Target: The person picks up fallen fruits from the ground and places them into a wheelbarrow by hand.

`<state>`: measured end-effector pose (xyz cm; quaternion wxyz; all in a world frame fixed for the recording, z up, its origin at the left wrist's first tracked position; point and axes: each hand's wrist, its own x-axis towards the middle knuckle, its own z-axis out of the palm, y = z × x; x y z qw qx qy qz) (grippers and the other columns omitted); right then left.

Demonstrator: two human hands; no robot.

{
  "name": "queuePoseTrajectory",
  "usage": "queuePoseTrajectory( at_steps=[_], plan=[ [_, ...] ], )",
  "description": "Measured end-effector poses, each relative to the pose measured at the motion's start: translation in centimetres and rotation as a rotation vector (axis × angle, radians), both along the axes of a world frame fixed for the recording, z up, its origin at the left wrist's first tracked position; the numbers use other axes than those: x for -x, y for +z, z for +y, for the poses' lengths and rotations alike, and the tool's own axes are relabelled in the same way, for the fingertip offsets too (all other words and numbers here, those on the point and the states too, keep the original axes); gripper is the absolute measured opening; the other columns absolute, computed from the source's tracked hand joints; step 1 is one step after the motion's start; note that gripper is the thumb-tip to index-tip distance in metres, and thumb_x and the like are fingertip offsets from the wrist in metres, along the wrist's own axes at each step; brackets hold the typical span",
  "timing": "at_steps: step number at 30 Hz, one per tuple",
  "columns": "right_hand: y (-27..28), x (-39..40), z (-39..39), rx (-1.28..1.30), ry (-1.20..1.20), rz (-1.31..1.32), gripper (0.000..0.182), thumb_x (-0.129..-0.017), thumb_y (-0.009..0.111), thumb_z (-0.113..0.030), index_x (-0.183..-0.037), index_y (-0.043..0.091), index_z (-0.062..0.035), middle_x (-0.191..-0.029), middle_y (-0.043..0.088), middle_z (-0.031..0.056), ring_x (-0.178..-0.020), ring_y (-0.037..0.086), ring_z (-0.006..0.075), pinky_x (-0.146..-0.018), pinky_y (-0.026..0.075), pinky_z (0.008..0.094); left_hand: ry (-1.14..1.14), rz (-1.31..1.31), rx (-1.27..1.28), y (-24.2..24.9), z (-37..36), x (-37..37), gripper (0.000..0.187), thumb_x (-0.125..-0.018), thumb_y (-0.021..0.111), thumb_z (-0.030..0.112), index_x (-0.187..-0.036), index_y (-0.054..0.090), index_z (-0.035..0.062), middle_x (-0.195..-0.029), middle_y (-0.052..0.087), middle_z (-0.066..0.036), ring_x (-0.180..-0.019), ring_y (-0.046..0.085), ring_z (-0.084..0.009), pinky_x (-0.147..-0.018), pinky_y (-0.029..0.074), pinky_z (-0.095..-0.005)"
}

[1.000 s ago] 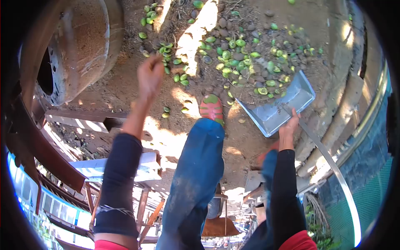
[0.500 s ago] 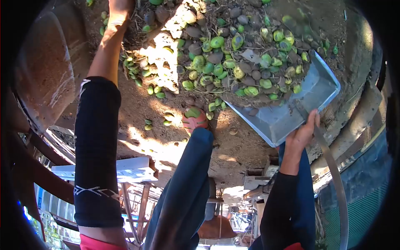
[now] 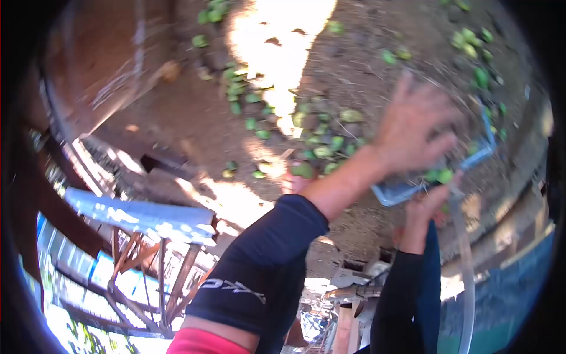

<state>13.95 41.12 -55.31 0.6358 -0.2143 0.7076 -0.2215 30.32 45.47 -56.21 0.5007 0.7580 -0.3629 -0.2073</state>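
Note:
My left hand (image 3: 418, 121) is blurred by motion above the metal scoop (image 3: 401, 193), its fingers spread and nothing seen in them. Around the near rim of that scoop, my right hand (image 3: 427, 200) is closed. Several green fruits (image 3: 439, 175) lie in the scoop beside my right fingers. Much of the scoop's inside is hidden by my left hand and forearm. To the left, more green and brown oval fruits (image 3: 323, 141) lie heaped on the dirt ground.
Further fruits (image 3: 469, 42) are scattered at the upper right. A long pale strip (image 3: 466, 265) runs down from near the scoop. At lower left stands a metal sheet (image 3: 138, 218) on a wooden frame. A large rusty panel (image 3: 106, 65) rises at upper left.
My left hand has swung from the upper left across to the scoop. Far fewer fruits show in the middle pile. My right hand keeps hold of the scoop, and the view has shifted.

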Motion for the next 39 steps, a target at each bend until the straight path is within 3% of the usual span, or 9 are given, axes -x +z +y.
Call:
queuePoseTrajectory(
  at_steps=[5, 10, 13, 15, 16, 19, 21, 34, 39],
  plan=[
    [-2.2, 2.3, -0.9, 0.299, 0.222, 0.191, 0.037, -0.102, 0.041, -0.033, -0.124, 0.051, -0.0048, -0.115, 0.057, 0.0086, -0.100, 0.058, 0.0204, -0.084, 0.051, 0.0366, 0.109, -0.198, 0.025, 1.9, 12.0, -11.5, 0.037, -0.071, 0.071, 0.019, -0.107, 0.070, 0.0099, -0.113, 0.067, -0.012, -0.107, 0.062, -0.0297, -0.099, 0.045, -0.0436],
    [-2.0, 2.5, -4.9, 0.388, 0.291, 0.207, 0.025, -0.099, 0.050, -0.023, -0.110, 0.056, -0.0008, -0.097, 0.058, 0.0067, -0.087, 0.057, 0.0165, -0.077, 0.049, 0.0328, 0.468, -0.430, -0.507, -4.4, 29.4, -22.2, 0.048, -0.095, 0.054, 0.028, -0.134, 0.050, 0.0001, -0.138, 0.048, -0.023, -0.127, 0.048, -0.0365, -0.105, 0.041, -0.0416],
    [-2.4, 1.6, -7.2, 0.468, 0.377, 0.242, 0.023, -0.099, 0.051, -0.023, -0.101, 0.056, -0.0008, -0.093, 0.057, 0.0045, -0.084, 0.056, 0.0154, -0.075, 0.049, 0.0323, 0.418, -0.531, -0.314, -8.3, 25.5, -16.2, 0.049, -0.096, 0.052, 0.029, -0.134, 0.046, -0.0019, -0.132, 0.052, -0.023, -0.120, 0.053, -0.0352, -0.101, 0.042, -0.0397],
    [-3.5, 3.3, -8.8, 0.449, 0.446, 0.035, 0.029, -0.099, 0.053, -0.028, -0.113, 0.057, -0.0030, -0.100, 0.060, 0.0054, -0.087, 0.059, 0.0158, -0.073, 0.049, 0.0314, 0.688, 0.047, 0.080, -7.6, 20.2, -10.6, 0.039, -0.094, 0.052, 0.023, -0.124, 0.055, -0.0024, -0.126, 0.056, -0.016, -0.115, 0.055, -0.0278, -0.097, 0.043, -0.0389],
    [-3.6, 3.3, -9.2, 0.460, 0.482, 0.066, 0.029, -0.099, 0.053, -0.028, -0.113, 0.057, -0.0030, -0.100, 0.060, 0.0054, -0.087, 0.059, 0.0158, -0.073, 0.049, 0.0314, 0.770, -0.142, -0.112, -7.3, 18.8, -8.8, 0.034, -0.095, 0.052, 0.021, -0.117, 0.059, -0.0039, -0.113, 0.062, -0.014, -0.101, 0.059, -0.0241, -0.090, 0.046, -0.0355],
    [-2.8, 1.3, -7.7, 0.527, 0.479, 0.110, 0.033, -0.099, 0.052, -0.032, -0.112, 0.058, -0.0024, -0.102, 0.060, 0.0059, -0.089, 0.058, 0.0159, -0.077, 0.048, 0.0320, 1.031, 0.661, 0.040, -5.2, 14.3, -3.2, 0.030, -0.095, 0.052, 0.019, -0.107, 0.060, -0.0069, -0.098, 0.064, -0.012, -0.089, 0.060, -0.0175, -0.080, 0.047, -0.0310],
    [-2.3, 0.4, -6.9, 0.507, 0.462, 0.229, 0.037, -0.100, 0.049, -0.035, -0.112, 0.058, -0.0001, -0.104, 0.059, 0.0069, -0.092, 0.056, 0.0162, -0.083, 0.046, 0.0325, 0.779, 0.118, -0.028, -5.6, 11.9, -2.6, 0.045, -0.090, 0.054, 0.027, -0.114, 0.055, -0.0113, -0.104, 0.062, -0.021, -0.095, 0.060, -0.0279, -0.082, 0.048, -0.0394],
    [-3.6, 1.3, -8.0, 0.617, 0.432, 0.155, 0.036, -0.096, 0.047, -0.019, -0.127, 0.050, 0.0002, -0.118, 0.058, 0.0126, -0.100, 0.061, 0.0236, -0.085, 0.052, 0.0371, -0.072, -0.053, -0.091, 3.2, 4.1, 0.5, 0.065, -0.085, 0.057, 0.043, -0.135, 0.049, 0.0017, -0.142, 0.044, -0.023, -0.135, 0.038, -0.0415, -0.112, 0.023, -0.0549],
    [-4.9, 3.6, -9.5, 0.480, 0.283, -0.043, 0.034, -0.097, 0.045, -0.020, -0.126, 0.052, -0.0031, -0.115, 0.060, 0.0123, -0.097, 0.063, 0.0242, -0.087, 0.053, 0.0385, 0.462, 0.345, -0.340, 1.3, 8.9, -1.0, 0.038, -0.093, 0.052, 0.022, -0.121, 0.055, -0.0039, -0.107, 0.060, -0.019, -0.093, 0.059, -0.0276, -0.087, 0.047, -0.0411]
  ],
)
